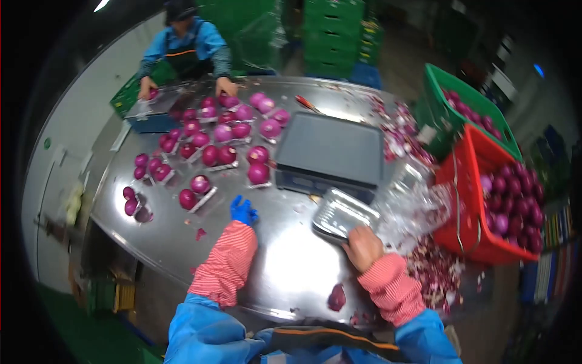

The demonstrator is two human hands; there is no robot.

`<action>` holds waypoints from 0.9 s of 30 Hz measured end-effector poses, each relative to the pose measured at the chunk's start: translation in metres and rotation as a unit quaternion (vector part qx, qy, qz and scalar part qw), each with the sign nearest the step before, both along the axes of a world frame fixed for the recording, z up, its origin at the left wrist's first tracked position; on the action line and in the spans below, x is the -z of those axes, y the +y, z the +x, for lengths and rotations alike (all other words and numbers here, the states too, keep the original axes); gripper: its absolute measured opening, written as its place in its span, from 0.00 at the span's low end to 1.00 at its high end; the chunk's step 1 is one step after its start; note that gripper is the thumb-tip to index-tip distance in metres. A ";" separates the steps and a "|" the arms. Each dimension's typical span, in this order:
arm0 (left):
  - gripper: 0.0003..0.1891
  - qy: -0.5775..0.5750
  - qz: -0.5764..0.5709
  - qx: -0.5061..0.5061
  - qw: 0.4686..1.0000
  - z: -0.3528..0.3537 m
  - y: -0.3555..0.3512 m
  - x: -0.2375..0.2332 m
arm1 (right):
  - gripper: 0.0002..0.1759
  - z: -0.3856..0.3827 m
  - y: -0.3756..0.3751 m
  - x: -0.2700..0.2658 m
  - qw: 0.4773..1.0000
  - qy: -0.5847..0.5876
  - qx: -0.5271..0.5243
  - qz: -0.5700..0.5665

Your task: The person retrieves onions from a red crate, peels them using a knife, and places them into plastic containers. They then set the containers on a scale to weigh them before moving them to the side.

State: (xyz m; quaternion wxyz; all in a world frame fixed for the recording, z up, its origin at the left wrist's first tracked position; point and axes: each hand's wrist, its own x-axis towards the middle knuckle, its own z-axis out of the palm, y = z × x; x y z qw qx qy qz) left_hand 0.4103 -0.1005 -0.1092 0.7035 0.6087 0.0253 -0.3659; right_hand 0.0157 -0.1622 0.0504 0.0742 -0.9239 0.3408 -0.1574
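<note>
My left hand (244,210), in a blue glove, hovers over the steel table with its fingers apart and nothing visible in them. Closest to it is a pair of red onions (196,193) in a small clear tray. With bare fingers, my right hand (364,247) grips the near right edge of a clear plastic tray (344,212), perhaps a stack of them. Behind that tray stands a scale (330,148) with a dark flat top. Crumpled plastic bags (409,206) lie just right of the tray.
Many onions in trays cover the steel table (291,242) at left. A red crate (458,194) and a green crate (433,103) hold onions at right, near onion skins (433,270). A knife (308,104) lies behind the scale. Across the table, a co-worker (182,48) handles onions.
</note>
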 end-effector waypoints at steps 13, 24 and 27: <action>0.21 -0.180 0.048 0.200 0.962 -0.106 0.038 -0.085 | 0.02 -0.013 -0.007 0.026 0.997 -0.024 -0.025 -0.070; 0.19 -0.166 0.072 0.212 0.960 -0.116 0.063 -0.083 | 0.11 -0.022 -0.003 -0.003 0.998 -0.065 -0.007 -0.026; 0.19 -0.177 0.047 0.227 0.957 -0.115 0.058 -0.080 | 0.08 -0.031 0.000 -0.008 0.995 -0.082 -0.007 -0.064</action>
